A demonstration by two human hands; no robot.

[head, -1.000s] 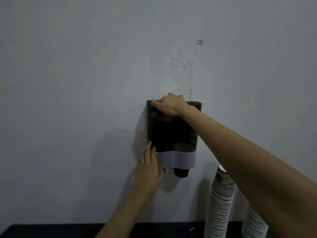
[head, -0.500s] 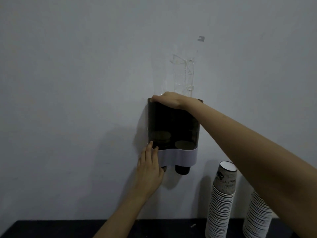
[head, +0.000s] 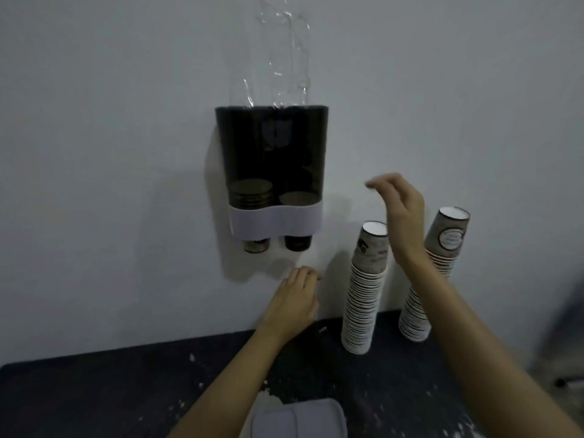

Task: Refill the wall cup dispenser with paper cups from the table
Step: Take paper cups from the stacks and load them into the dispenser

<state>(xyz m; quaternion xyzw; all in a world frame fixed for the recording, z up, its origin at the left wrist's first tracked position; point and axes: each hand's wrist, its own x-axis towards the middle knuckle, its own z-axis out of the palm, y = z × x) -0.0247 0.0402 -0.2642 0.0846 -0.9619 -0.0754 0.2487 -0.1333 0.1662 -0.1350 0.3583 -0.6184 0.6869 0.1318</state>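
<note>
The dark two-tube cup dispenser (head: 271,153) hangs on the wall with a white band across its lower part. Low stacks of cups show inside both tubes, and a cup bottom (head: 256,245) pokes out under each. Two tall stacks of paper cups stand upside down on the table: the near stack (head: 363,289) and the far stack (head: 442,257). My right hand (head: 401,213) hovers empty, fingers loosely bent, above and between the stacks. My left hand (head: 297,298) hangs below the dispenser with loosely curled fingers, holding nothing.
A dark table (head: 110,390) with white crumbs runs along the wall. A pale grey lid-like object (head: 300,418) lies at the near edge. Clear plastic wrap (head: 281,52) sticks up on the wall above the dispenser.
My right hand left the dispenser's top and dropped to the cup stacks. My left hand let go of the dispenser's side and sank lower. The view tilted down toward the table.
</note>
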